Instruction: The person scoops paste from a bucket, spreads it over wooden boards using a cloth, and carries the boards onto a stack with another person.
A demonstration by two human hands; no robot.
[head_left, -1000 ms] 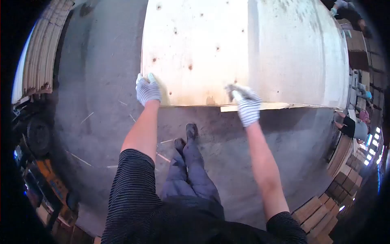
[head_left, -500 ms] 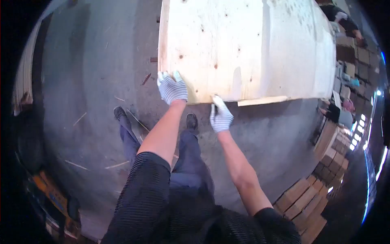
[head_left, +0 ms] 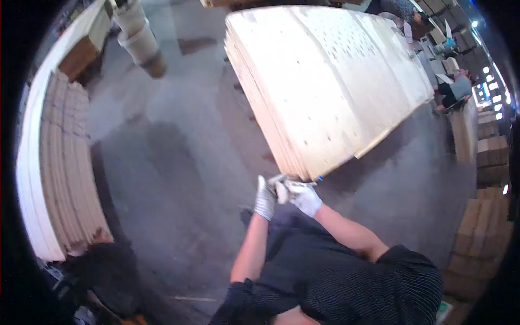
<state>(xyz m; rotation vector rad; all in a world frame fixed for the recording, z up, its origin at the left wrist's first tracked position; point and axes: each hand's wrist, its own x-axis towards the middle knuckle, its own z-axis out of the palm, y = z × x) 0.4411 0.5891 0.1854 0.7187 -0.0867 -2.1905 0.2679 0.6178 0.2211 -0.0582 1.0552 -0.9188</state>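
Note:
A stack of plywood sheets (head_left: 303, 103) fills the upper middle, its top sheet pale with dark knots and its near corner pointing at me. Both my hands wear light knit gloves and meet just short of that corner. My right hand (head_left: 306, 200) is closed around a slim pale thing with a blue tip (head_left: 320, 178); its exact kind is too blurred to tell. Against it, my left hand (head_left: 265, 199) has its fingers bent inward and its thumb up. What the left fingers pinch, if anything, is hidden. Whether either hand touches the stack is unclear.
Another sheet stack (head_left: 70, 168) stands along the left. Pale buckets (head_left: 140, 40) sit at the upper left on the concrete floor (head_left: 162, 179). Piles of wooden blocks (head_left: 479, 233) line the right. A co-worker (head_left: 457, 91) is at the far right, another person (head_left: 403, 16) beyond the stack.
Earlier my hands were apart on the top sheet's near edge. They have come off it and together, closer to my body. The view has turned, so the stack appears angled and farther off.

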